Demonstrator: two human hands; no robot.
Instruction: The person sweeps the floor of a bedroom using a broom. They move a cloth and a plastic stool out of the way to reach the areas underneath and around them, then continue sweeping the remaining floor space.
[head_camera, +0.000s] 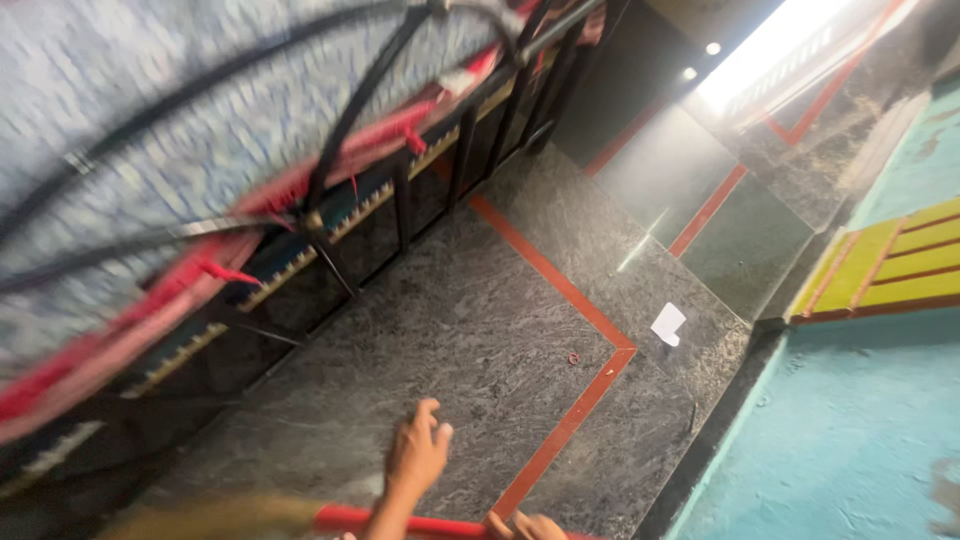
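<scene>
One hand reaches forward over the grey stone floor from the bottom edge of the view, wrist straight, fingers loosely spread and empty; which arm it belongs to is hard to tell, though it looks like the left. Just below it a red bar runs along the frame's lower edge, blurred at its left end. A second hand, barely in view at the right of the bar, touches it; its grip cannot be told. A black metal frame with red cords stands to the left. A white paper scrap lies farther off beside a red floor stripe.
</scene>
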